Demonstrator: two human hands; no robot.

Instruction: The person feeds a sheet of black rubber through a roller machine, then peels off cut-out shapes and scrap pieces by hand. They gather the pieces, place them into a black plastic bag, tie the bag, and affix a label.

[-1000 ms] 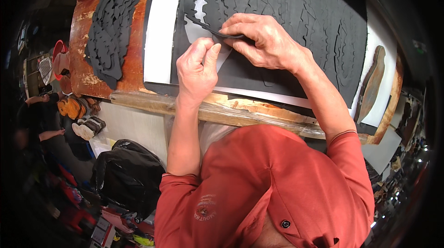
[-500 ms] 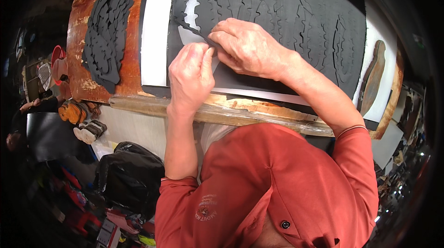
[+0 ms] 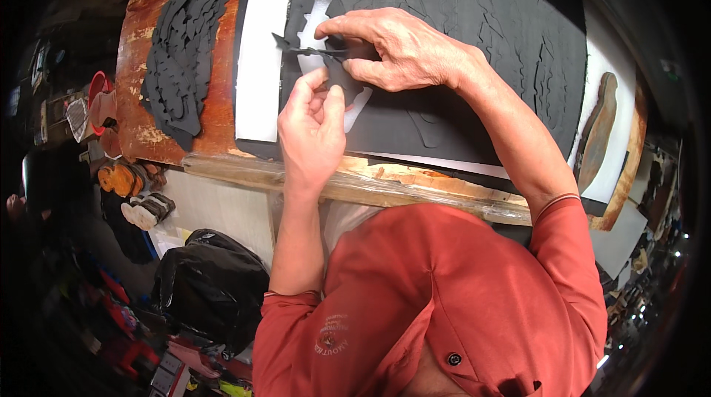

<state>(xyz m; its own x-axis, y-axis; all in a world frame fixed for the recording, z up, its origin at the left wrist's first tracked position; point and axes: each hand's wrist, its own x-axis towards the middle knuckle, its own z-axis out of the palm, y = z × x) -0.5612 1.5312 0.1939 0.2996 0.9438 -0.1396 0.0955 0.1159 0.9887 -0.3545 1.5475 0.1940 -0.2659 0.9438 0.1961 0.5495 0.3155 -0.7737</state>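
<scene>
Change since a second ago: the cut-out black piece [image 3: 311,49] is now lifted up off the black die-cut sheet [image 3: 459,49]. Earlier both hands were pressed low on the sheet working at the edge of the shape. Now the white backing board [image 3: 259,64] shows through a bigger hole where the piece sat, so I read it as nearly or fully freed.

Right hand [image 3: 400,52]: closed in a pinch, thumb and forefinger gripping the piece at its right end, other fingers curled on the sheet.

Left hand [image 3: 311,130]: loosely curled, thumb and forefinger nearly closed just under the piece. Can't tell whether it actually has hold of it or only touches the sheet edge.

Piece location: above the hole, near the sheet's left edge, between the two hands, pointed tip sticking out left over the white board.

Stack of already-cut black pieces [image 3: 181,56] sits well to the left on the worn wooden bench [image 3: 141,123]. Wooden tool [image 3: 596,130] lies at far right, untouched.
</scene>
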